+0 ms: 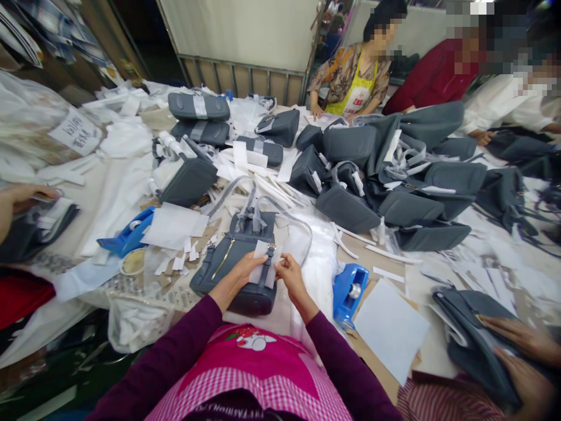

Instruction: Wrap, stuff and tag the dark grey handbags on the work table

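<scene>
A dark grey leather backpack (pixel 224 252) lies on the table before me, with a gold zip across its front and grey straps looped behind it. A small white sheet of paper (pixel 262 280) is tucked beneath a buckled side strap (pixel 267 266) of the backpack. My left hand (pixel 246 270) is closed on the left edge of this paper, thumb and fingers against the bag. On the other side of the strap, my right hand (pixel 291 277) pinches at the paper's right edge. Its fingertips partly hide what they grip.
Blue tape dispensers stand left (pixel 127 233) and right (pixel 349 292) of the bag. White paper sheets (pixel 392 327) lie at the right. Many grey bags (pixel 350 143) are piled across the table. Co-workers' hands (pixel 521 351) handle bags at both sides; a person in a yellow apron (pixel 357 88) stands opposite.
</scene>
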A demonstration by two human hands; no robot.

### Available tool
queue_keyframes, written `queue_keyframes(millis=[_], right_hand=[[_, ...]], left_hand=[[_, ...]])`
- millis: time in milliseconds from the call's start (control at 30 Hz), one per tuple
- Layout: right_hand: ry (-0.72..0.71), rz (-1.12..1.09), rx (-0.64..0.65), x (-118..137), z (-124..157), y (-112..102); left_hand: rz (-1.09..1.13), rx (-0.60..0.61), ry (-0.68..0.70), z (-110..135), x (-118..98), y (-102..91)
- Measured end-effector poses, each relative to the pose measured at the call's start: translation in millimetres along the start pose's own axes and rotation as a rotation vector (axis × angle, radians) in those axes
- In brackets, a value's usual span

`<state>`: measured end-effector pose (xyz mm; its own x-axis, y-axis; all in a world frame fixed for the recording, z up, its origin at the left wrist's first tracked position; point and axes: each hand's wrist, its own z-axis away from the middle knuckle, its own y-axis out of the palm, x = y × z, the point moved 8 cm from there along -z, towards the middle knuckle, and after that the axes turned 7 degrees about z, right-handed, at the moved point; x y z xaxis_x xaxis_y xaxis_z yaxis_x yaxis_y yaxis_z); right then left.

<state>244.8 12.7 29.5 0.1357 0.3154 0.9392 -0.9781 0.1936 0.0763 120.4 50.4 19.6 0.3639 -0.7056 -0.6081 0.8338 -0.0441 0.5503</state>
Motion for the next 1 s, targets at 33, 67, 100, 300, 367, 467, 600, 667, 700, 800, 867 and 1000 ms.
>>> queue_keyframes(millis=[33,67,100,300,367,467,600,667,700,800,867,1000], right_hand=[[0.01,-0.038,0.03,2.3,1.2,1.6],[0.017,-0.077,0.057,4.1,1.8,3.0],[0.022,-0.113,0.075,5.5,1.8,3.9],[0.05,-0.207,0.129,3.7,-10.1,9.5],[0.066,-0.219,0.134,3.6,-14.4,11.6],[0.081,-0.206,0.116,6.0,-18.6,11.2],[0.066,-0.181,0.098,9.9,-21.4,7.5],[0.066,-0.186,0.093,9.8,-22.3,5.4],[0.064,-0.193,0.091,9.7,-22.6,4.3],[0.061,-0.213,0.114,10.3,-23.7,3.1],[0.088,-0.211,0.162,9.4,-24.8,5.5],[0.185,-0.165,0.276,4.8,-29.8,14.0]], left_hand=[[-0.002,-0.006,0.01,0.0,-0.5,0.2],[-0.001,-0.008,0.019,0.1,-0.9,0.2],[0.002,-0.009,0.029,0.4,-1.3,0.1],[0.015,0.011,0.075,4.6,-4.5,2.4],[0.02,0.029,0.09,5.0,-6.2,5.4],[0.025,0.06,0.099,3.0,-8.2,8.6],[0.006,0.052,0.092,-2.9,-9.9,5.9],[0.001,0.044,0.09,-5.5,-10.8,5.7],[0.0,0.051,0.092,-6.3,-11.3,7.2],[-0.007,0.096,0.098,-6.3,-12.6,15.6],[-0.013,0.11,0.113,-5.2,-13.6,19.9],[-0.043,0.073,0.158,-4.7,-14.9,19.6]])
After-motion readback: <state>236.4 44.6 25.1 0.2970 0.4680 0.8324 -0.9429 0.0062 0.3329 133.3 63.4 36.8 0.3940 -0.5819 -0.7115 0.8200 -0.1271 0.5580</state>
